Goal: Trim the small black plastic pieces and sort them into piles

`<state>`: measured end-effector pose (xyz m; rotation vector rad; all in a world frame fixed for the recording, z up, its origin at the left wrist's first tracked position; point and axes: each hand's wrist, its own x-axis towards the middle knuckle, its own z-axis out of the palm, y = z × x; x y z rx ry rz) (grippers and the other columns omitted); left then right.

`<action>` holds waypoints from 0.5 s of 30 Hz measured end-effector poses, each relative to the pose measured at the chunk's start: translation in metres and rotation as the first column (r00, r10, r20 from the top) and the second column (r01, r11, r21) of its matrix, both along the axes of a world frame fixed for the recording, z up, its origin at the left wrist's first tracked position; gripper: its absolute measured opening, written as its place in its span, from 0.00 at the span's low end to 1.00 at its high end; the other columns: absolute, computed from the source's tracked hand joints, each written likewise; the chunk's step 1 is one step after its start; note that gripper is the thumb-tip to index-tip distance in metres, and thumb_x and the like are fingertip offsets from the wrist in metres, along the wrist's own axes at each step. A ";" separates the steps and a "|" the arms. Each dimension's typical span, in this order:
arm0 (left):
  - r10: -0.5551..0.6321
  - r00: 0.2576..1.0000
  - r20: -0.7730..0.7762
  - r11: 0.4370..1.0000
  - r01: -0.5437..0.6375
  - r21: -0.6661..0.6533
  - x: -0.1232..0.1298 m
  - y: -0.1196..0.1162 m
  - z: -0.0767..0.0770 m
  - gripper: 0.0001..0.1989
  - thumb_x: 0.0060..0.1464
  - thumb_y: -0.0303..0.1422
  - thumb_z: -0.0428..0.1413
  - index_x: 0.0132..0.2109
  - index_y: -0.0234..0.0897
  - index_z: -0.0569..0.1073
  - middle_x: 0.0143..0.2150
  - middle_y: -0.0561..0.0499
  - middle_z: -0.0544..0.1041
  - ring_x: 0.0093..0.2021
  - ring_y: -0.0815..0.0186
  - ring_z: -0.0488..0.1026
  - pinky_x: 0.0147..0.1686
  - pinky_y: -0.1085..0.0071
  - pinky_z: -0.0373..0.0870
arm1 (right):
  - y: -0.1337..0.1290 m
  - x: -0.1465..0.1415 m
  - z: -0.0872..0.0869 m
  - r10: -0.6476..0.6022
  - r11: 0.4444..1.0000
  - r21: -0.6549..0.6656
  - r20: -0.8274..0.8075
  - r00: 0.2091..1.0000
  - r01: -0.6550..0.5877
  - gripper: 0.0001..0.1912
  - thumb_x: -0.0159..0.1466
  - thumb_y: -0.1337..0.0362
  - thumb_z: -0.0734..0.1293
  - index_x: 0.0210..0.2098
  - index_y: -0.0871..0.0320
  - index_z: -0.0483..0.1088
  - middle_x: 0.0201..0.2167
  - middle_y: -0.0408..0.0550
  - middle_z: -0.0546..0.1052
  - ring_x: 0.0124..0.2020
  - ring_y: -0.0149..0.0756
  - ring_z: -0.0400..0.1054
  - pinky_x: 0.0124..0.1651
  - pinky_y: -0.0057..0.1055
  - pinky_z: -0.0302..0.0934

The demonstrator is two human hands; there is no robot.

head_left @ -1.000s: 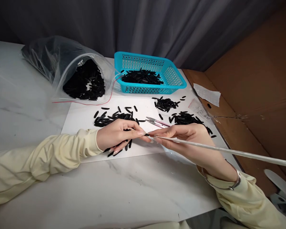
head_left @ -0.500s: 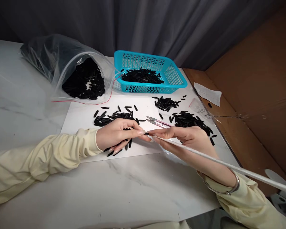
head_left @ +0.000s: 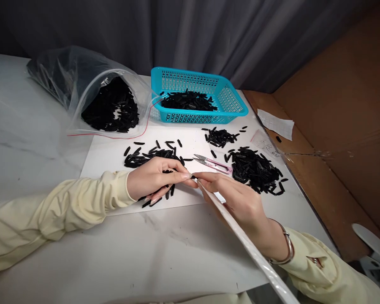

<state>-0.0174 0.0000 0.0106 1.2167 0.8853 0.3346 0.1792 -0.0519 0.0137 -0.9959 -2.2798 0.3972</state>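
My left hand (head_left: pixel 164 177) is closed, with thumb and forefinger pinching a small black elongated piece (head_left: pixel 194 177), mostly hidden by the fingertips. My right hand (head_left: pixel 237 198) meets it there, its fingers closed on the near end of a long white rod- or cord-like thing (head_left: pixel 240 236). This runs straight from the fingertips to the bottom edge of the view. Beneath and behind my left hand lies a pile of black pieces (head_left: pixel 152 156) on a white sheet (head_left: pixel 104 169). Thread snips (head_left: pixel 213 164) with pink handles rest just beyond my right hand.
A turquoise basket (head_left: pixel 202 114) holding black pieces stands at the back. Left of it lies an open clear zip bag (head_left: pixel 72 97) of the same pieces. A small heap (head_left: pixel 221 137) and a larger heap (head_left: pixel 256 169) lie at right, beside a cardboard wall (head_left: pixel 342 84).
My right hand has turned and its wrist has come nearer and lower. The white rod- or cord-like thing has swung from pointing right to pointing down-right. My left hand stays put.
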 end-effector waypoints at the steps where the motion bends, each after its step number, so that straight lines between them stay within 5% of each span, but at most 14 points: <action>1: 0.000 1.000 -0.001 1.000 0.000 0.001 0.000 0.000 0.000 0.08 0.56 0.34 0.51 0.35 0.33 0.68 0.07 0.61 0.61 0.06 0.77 0.55 0.07 0.84 0.47 | 0.000 -0.001 0.000 -0.003 0.999 0.037 0.010 1.000 0.002 0.06 0.64 0.72 0.57 0.35 0.60 0.64 0.42 0.55 0.74 0.41 0.34 0.70 0.42 0.28 0.66; 9: -0.010 1.000 0.008 1.000 0.010 -0.011 0.000 0.002 -0.001 0.08 0.56 0.34 0.50 0.35 0.33 0.68 0.10 0.59 0.67 0.06 0.77 0.56 0.05 0.84 0.47 | 0.002 0.000 -0.004 -0.016 0.994 0.111 0.054 0.998 0.010 0.08 0.64 0.74 0.56 0.36 0.59 0.64 0.41 0.55 0.74 0.40 0.36 0.70 0.41 0.32 0.66; 15: 0.006 0.999 0.039 1.000 -0.006 -0.014 0.000 0.001 -0.003 0.09 0.55 0.35 0.51 0.36 0.31 0.67 0.38 0.43 0.79 0.06 0.82 0.57 0.04 0.84 0.48 | 0.004 0.002 -0.001 -0.114 0.993 -0.009 0.004 0.993 0.114 0.07 0.62 0.72 0.60 0.37 0.58 0.67 0.42 0.50 0.75 0.42 0.37 0.71 0.43 0.31 0.67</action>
